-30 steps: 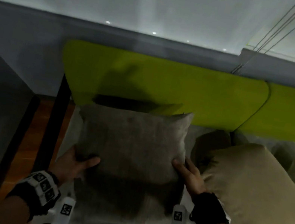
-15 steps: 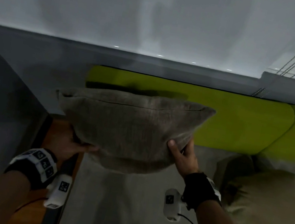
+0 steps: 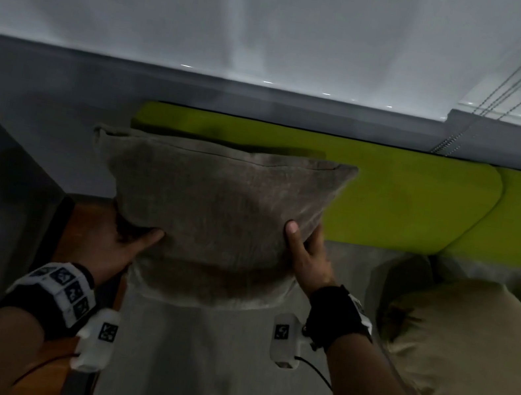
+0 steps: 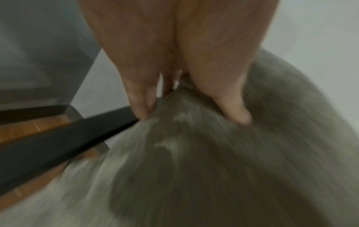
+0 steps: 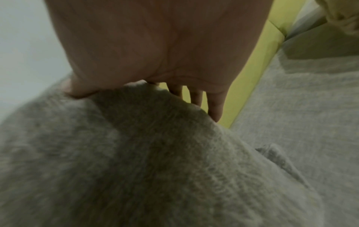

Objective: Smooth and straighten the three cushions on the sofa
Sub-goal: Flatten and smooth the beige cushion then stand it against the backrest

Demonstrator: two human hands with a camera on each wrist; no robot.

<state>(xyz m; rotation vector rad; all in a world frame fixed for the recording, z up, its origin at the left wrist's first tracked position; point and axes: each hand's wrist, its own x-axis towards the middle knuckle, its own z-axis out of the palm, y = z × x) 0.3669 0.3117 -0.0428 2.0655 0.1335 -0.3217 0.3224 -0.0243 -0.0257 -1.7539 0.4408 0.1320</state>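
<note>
A grey-brown cushion (image 3: 219,204) hangs in the air above the grey sofa seat (image 3: 207,372), in front of the green backrest (image 3: 404,202). My left hand (image 3: 119,242) grips its left side, thumb on the front face and fingers behind. My right hand (image 3: 306,257) grips its right side the same way. In the left wrist view, my thumb and fingers pinch the cushion (image 4: 213,161) fabric. In the right wrist view, the cushion (image 5: 136,161) is held between thumb and fingers. A beige cushion (image 3: 473,367) leans on the seat at the right.
A dark metal sofa frame (image 4: 58,145) and orange wooden floor (image 3: 78,235) lie left of the seat. Behind the sofa run a grey wall band (image 3: 41,110) and a white wall. Blind cords (image 3: 516,79) hang at the upper right.
The cushion has been lifted off the seat by both hands and turned so its top seam faces me. It has held about the same height over the last half second.
</note>
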